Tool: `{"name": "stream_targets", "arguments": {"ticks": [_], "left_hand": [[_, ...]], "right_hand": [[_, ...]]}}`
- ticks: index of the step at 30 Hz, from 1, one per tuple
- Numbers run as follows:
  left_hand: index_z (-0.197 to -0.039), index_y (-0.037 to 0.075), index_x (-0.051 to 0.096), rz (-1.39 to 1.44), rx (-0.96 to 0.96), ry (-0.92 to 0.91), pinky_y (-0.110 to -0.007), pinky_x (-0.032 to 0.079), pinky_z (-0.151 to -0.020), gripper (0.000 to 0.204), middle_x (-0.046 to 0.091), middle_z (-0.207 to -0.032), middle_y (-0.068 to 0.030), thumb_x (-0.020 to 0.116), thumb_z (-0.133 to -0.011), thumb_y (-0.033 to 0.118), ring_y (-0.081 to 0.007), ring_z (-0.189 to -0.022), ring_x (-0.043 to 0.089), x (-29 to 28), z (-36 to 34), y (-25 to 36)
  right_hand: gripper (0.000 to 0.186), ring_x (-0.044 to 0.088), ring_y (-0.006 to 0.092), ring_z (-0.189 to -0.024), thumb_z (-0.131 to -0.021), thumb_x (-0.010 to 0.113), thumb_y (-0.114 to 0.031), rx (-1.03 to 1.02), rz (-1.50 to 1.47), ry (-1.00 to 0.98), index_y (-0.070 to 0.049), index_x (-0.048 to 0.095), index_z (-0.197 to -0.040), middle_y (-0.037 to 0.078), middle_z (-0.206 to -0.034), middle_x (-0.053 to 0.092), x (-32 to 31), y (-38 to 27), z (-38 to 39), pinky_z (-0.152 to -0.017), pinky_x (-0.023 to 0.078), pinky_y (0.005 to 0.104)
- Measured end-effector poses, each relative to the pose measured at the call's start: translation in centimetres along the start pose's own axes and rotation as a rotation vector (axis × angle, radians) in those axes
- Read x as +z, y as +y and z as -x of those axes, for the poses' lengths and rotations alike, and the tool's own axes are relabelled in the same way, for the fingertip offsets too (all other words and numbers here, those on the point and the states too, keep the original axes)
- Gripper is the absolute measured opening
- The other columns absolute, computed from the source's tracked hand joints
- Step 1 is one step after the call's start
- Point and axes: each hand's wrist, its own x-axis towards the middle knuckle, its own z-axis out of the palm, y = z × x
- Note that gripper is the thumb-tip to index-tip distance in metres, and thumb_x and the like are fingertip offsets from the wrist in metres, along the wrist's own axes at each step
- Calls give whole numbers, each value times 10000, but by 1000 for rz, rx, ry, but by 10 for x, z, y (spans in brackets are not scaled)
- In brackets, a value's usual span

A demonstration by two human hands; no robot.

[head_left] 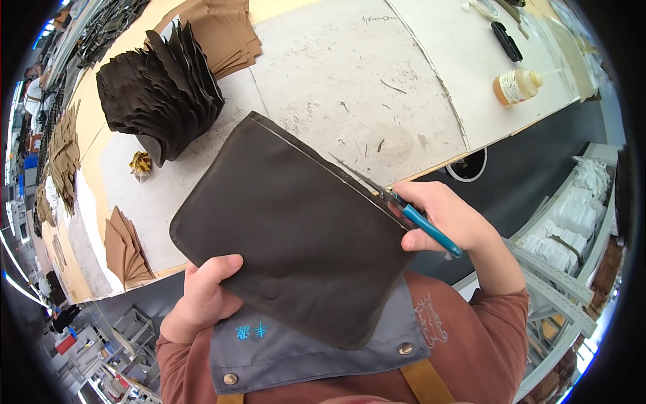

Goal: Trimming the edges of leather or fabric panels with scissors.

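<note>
A dark brown leather-like panel point(282, 209) with rounded lower corners is held tilted in front of my apron. My left hand point(205, 289) grips its lower left edge, thumb on top and fingers hidden beneath. A pale line runs along the panel's upper right edge. My right hand point(451, 212) is closed around scissors with teal handles point(431, 231), and its thumb lies by the panel's right corner. The scissors' narrow blades point up and left alongside that pale-lined edge. Whether the blades touch the panel, I cannot tell.
A thick stack of dark brown pieces point(158, 91) stands at the back left of the worktable point(336, 60). Tan sheets point(229, 34) lie behind it, more brown pieces point(124, 249) at the near left. A bottle of amber liquid point(517, 87) and a black tool point(506, 42) are far right.
</note>
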Motion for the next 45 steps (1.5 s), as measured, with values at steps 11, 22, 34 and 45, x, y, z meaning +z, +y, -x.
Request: {"name": "stream_targets", "arguments": {"ticks": [11,22,34,45], "left_hand": [[-1239,-83,432,2,11,-9,-441,520,-857,478,576,-1141,-226,470,-783,54,-341,-998,612,-3,-2,-5],[-1250,-78,418,8,-18,-13,-430,515,-865,505,567,-1149,-224,456,-761,43,-336,-1008,605,-2,-3,-3],[-1264,-73,410,18,-32,-27,-437,506,-893,512,563,-1167,-229,458,-770,51,-342,-1037,599,-4,-4,-4],[-1249,-76,423,27,-23,-7,-435,510,-881,494,568,-1158,-223,461,-773,51,-336,-1023,604,-3,-5,-5]], "right_hand": [[702,472,290,-560,-698,677,-678,14,109,4,-16,445,-694,123,-599,441,0,-9,-1,-556,410,358],[686,393,198,-508,-657,747,-638,82,44,20,-36,418,-641,77,-547,402,0,-14,-1,-512,386,317],[709,337,166,-470,-627,767,-643,47,81,73,-55,375,-577,52,-496,355,5,-8,1,-463,351,299],[712,393,234,-482,-626,744,-670,18,87,92,-47,399,-617,78,-522,393,5,-3,2,-489,379,321]]}}
